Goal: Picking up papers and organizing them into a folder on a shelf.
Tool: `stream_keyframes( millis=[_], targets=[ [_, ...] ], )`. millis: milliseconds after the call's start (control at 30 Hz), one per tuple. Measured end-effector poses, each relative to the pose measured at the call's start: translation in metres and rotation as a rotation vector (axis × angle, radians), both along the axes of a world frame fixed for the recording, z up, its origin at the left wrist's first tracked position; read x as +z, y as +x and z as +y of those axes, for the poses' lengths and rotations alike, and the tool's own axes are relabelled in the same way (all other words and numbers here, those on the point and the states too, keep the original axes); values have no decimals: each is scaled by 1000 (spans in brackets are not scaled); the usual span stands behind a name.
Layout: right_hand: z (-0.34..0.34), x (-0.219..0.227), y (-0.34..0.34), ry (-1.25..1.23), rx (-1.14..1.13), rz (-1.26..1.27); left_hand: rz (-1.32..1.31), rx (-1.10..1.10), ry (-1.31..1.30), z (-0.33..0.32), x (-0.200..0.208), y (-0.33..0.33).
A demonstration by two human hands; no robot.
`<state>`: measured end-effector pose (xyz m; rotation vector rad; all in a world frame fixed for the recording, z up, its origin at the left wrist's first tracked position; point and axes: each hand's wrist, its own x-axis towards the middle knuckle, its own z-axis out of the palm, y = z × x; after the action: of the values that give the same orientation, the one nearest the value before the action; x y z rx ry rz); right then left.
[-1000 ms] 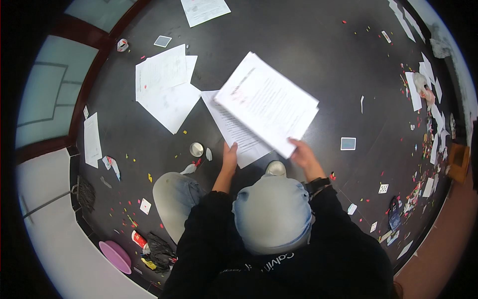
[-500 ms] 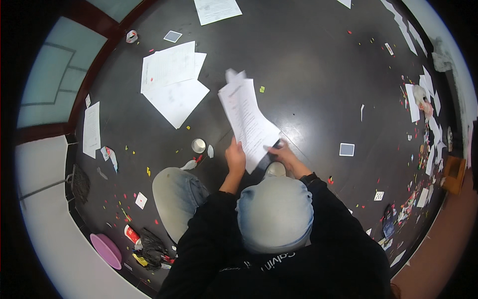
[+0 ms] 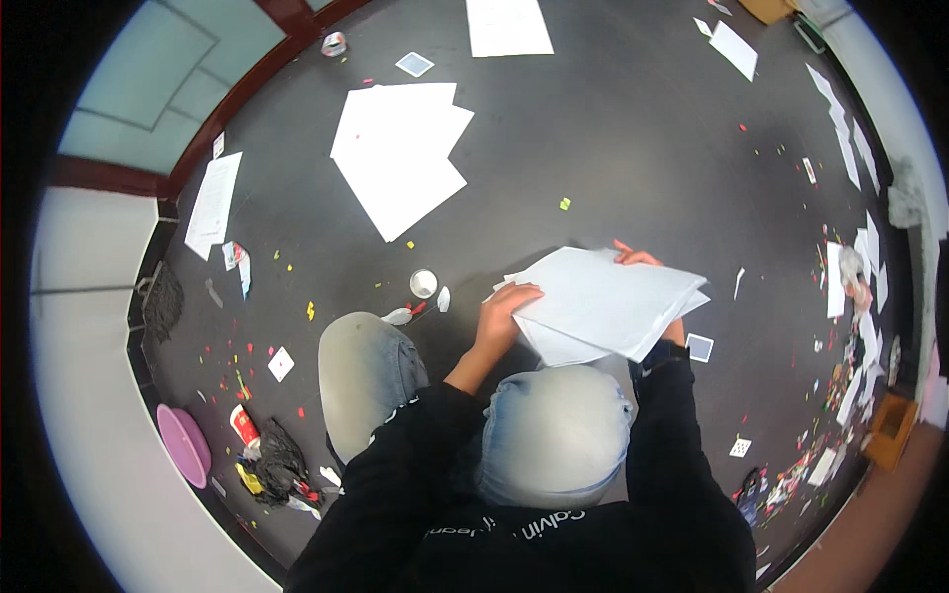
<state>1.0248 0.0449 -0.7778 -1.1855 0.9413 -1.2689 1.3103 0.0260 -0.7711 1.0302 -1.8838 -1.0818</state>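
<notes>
- Floor [image 3: 613,128], dark, was littered with confetti scraps, cards and loose sheets [image 3: 400,148].
- Stack of white papers [image 3: 608,301] was held flat above the knees; gathering step judged in hand.
- Left hand [image 3: 504,306] had fingers closed on the stack's near-left edge.
- Right hand [image 3: 638,259] had fingertips curled over its far edge.
- Next move would call for squaring the edges.

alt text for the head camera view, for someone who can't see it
Seen from above, a crouching person holds a stack of white papers in both hands, left hand at its near edge, right hand at its far edge. Loose sheets, a small round cup and coloured scraps litter the dark floor.
</notes>
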Motion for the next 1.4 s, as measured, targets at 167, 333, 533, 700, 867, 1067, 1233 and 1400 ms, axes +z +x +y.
stream_keyframes(
  millis=[167, 333, 533, 700, 867, 1067, 1233, 1400],
  targets=[
    [15, 1, 7, 257, -271, -227, 92, -4, 12, -4, 24, -4],
    [32, 6, 16, 356, -327, -162, 64, 20, 63, 9, 23, -20],
    [42, 0, 13, 323, -297, -72, 129, -52, -27, 9, 9, -16],
    [44, 24, 26, 198, -419, -69, 129, -99, -155, 6, 34, -21],
    [46, -7, 30, 559, -415, 33, -63, -97, -140, 19, 3, -17],
    [14, 5, 19, 334, -480, -245, -71, -165, -313, -11, 74, -29],
    [-17, 34, 16, -67, -178, -342, 71, -132, -406, -29, 86, -17],
    [4, 31, 28, -79, -176, -376, 60, 22, -74, -24, 11, -4]
  ],
)
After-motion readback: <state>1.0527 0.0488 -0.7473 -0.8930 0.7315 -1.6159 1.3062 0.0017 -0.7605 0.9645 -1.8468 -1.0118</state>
